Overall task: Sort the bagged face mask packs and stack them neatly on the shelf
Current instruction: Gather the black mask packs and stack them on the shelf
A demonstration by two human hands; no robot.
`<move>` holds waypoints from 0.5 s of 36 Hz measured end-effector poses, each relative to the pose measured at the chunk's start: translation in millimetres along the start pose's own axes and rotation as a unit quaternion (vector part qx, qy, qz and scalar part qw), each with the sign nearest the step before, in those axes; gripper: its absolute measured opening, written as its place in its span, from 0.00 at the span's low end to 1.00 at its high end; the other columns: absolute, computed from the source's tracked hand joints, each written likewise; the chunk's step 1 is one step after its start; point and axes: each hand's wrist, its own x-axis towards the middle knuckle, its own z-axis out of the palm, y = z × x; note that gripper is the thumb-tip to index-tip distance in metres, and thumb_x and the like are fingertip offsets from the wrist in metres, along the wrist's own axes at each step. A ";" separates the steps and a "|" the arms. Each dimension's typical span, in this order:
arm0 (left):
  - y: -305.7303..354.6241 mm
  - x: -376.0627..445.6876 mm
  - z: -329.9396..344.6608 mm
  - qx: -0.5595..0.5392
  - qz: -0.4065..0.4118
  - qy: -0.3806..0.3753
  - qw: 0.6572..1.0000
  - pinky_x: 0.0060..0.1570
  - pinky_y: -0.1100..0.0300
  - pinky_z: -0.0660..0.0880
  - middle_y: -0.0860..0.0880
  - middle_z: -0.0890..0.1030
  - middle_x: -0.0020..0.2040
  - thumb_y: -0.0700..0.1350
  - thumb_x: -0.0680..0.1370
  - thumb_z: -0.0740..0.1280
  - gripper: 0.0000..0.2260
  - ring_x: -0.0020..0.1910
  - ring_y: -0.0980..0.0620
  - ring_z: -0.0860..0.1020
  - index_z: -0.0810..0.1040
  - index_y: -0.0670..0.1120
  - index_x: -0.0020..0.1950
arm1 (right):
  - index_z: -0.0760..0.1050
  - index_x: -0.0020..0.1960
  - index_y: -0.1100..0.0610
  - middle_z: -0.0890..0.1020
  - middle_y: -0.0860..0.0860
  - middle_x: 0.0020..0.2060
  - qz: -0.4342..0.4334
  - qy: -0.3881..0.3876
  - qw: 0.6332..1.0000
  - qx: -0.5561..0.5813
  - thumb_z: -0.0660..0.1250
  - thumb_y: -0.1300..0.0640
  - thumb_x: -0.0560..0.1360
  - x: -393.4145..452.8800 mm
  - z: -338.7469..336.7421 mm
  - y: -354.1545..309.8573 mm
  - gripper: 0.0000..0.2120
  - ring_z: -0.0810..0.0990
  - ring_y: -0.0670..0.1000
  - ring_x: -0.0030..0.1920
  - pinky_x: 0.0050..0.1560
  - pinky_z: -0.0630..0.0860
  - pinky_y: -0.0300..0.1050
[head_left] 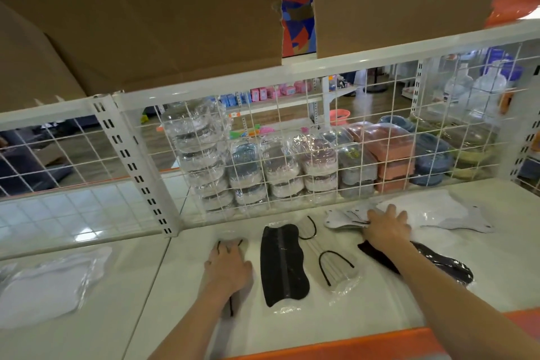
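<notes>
Bagged mask packs lie spread on the white shelf (pixel 380 298). My left hand (pixel 229 267) rests flat on a clear-bagged pack with black ear loops. Beside it lies a black mask pack (pixel 283 266), then a grey pack with black loops (pixel 336 267). My right hand (pixel 387 226) presses, fingers spread, on a pile of white mask packs (pixel 444 212) at the back right. A dark mask pack (pixel 444 264) lies under my right forearm. Another white bagged pack (pixel 48 283) sits far left.
A white wire grid (pixel 292 137) closes the shelf's back; behind it stand wrapped plastic containers and coloured bowls. Cardboard boxes (pixel 146 9) sit on the shelf above. An orange strip (pixel 350 345) runs along the front edge. A slotted upright (pixel 137 166) divides the bays.
</notes>
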 end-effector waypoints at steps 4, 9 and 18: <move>3.3 0.2 -0.1 0.010 0.008 0.005 1.000 0.66 0.49 0.63 0.41 0.62 0.71 0.53 0.80 0.55 0.24 0.70 0.42 0.61 0.61 0.44 0.72 | 0.64 0.67 0.53 0.72 0.57 0.61 -0.058 -0.001 0.998 -0.034 0.58 0.50 0.77 -0.6 -1.3 6.8 0.19 0.72 0.57 0.60 0.58 0.70 0.48; 3.5 4.4 -3.9 -0.005 0.012 0.006 1.000 0.66 0.51 0.64 0.43 0.64 0.70 0.52 0.79 0.57 0.23 0.69 0.43 0.62 0.62 0.47 0.72 | 0.67 0.65 0.55 0.78 0.55 0.58 -0.111 0.022 0.994 0.005 0.57 0.53 0.79 -13.3 -13.7 -13.1 0.15 0.77 0.56 0.58 0.56 0.72 0.47; 3.4 3.2 -12.5 -0.021 0.006 -0.018 1.000 0.67 0.49 0.63 0.42 0.63 0.71 0.51 0.78 0.60 0.24 0.70 0.41 0.62 0.61 0.50 0.74 | 0.75 0.44 0.57 0.79 0.56 0.40 -0.126 -0.015 0.846 0.518 0.63 0.60 0.75 -15.5 -82.4 -19.9 0.03 0.78 0.57 0.45 0.46 0.73 0.47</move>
